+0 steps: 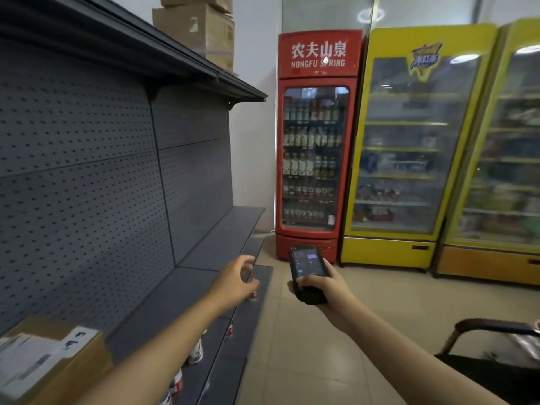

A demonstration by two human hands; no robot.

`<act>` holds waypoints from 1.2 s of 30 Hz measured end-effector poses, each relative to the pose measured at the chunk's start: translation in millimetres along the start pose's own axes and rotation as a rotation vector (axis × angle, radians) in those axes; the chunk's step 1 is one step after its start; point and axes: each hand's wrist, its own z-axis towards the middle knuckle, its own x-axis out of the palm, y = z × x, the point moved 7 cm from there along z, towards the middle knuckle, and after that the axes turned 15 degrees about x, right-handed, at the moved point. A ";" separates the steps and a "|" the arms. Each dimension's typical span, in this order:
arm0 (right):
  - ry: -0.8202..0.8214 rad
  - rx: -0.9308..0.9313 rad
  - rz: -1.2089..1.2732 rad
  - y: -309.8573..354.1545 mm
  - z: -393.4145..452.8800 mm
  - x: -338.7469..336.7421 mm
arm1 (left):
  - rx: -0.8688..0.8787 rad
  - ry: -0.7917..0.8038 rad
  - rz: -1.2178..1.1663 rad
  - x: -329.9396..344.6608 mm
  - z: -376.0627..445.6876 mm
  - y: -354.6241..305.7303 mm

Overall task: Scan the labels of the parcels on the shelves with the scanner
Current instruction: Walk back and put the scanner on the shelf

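Observation:
My right hand (324,286) grips a black handheld scanner (309,271) with its lit screen facing up, held out over the floor beside the shelf end. My left hand (235,280) hovers with fingers apart above the front edge of the grey middle shelf (175,299), holding nothing. A brown cardboard parcel (49,358) with a white label lies on that shelf at the lower left. More cardboard boxes (201,30) are stacked on the top shelf.
The grey pegboard shelving (96,176) fills the left. Small red-and-white tags (195,350) hang along the lower shelf edges. A red drinks fridge (315,144) and yellow fridges (409,147) stand ahead. A black chair (493,361) sits at the lower right on the tiled floor.

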 end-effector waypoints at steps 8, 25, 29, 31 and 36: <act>-0.038 0.000 0.023 32.2 100.7 -6.2 | 0.028 0.028 -0.006 11.0 111.7 63.3; -0.114 0.027 0.070 99.5 325.0 -60.0 | -0.003 0.088 -0.041 75.5 334.0 181.2; -0.089 0.023 0.049 128.5 388.8 -78.3 | -0.036 0.089 -0.040 89.7 401.5 201.2; -0.065 0.021 0.032 144.1 418.6 -84.9 | -0.035 0.081 -0.031 95.2 434.0 211.5; -0.048 0.043 0.038 168.1 498.0 -99.9 | -0.073 0.063 -0.027 111.4 496.3 244.3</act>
